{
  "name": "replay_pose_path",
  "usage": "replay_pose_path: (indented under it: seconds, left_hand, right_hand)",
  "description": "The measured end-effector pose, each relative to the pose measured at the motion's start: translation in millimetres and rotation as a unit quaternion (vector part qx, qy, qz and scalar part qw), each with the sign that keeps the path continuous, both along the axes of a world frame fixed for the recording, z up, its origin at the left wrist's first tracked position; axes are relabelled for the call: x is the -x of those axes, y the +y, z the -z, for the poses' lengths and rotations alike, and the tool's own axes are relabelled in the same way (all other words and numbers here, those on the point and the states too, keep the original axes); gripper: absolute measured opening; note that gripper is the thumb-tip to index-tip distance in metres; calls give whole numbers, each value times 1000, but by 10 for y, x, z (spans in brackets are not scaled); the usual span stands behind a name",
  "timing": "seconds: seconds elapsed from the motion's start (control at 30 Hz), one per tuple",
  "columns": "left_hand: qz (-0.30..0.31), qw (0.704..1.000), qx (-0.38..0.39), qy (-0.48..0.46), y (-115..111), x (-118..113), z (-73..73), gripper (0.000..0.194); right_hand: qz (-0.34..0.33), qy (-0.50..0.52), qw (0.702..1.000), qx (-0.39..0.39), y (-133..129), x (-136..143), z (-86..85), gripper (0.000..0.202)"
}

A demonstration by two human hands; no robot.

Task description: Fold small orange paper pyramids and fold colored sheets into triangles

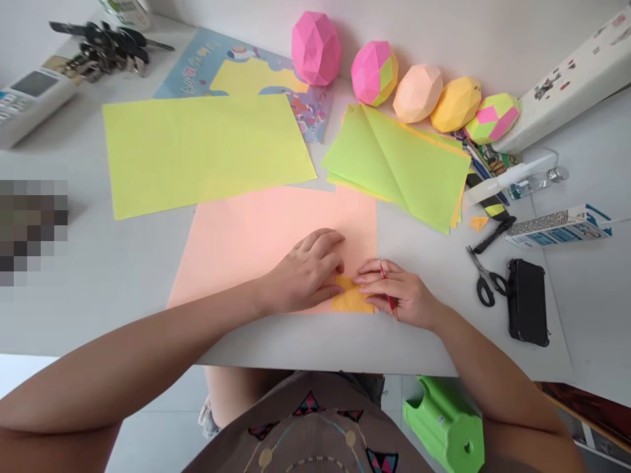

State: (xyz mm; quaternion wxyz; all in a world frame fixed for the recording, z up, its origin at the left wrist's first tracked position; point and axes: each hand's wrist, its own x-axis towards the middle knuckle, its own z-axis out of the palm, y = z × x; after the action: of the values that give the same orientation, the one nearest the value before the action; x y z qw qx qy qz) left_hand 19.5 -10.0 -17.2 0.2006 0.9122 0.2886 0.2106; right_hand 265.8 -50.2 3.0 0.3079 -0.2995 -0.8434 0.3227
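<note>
A small orange paper piece (353, 301) lies at the lower right corner of a large peach sheet (246, 243). My left hand (306, 272) rests over the peach sheet with curled fingers, its thumb and fingertips pressing the left edge of the orange piece. From the other side, my right hand (404, 293) has its fingertips on the right edge of the same piece. Tucked between the right hand's fingers is a slim red pen (391, 302), slanting across them. Part of the orange piece is hidden under the fingertips.
Lime sheets (207, 154) and a green stack (399, 164) lie behind. Several faceted paper eggs (316, 49) line the wall. Scissors (486, 279), a black phone-like case (528, 302) and a carton (557, 226) stand right; keys (103, 49) lie left. A green stool (444, 427) is below.
</note>
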Motion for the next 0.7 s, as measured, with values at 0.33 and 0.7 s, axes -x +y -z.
replay_pose_path:
  seconds: [0.33,0.7]
  left_hand:
    - [-1,1000,8,28,-54,-23,-101,20]
    - [57,995,-71,-41,-40,-74,-108,6]
  right_hand:
    - [-14,-63,998,-16,24,-84,-38,14]
    - [-49,-60,996,-47,13,-105,-38,9]
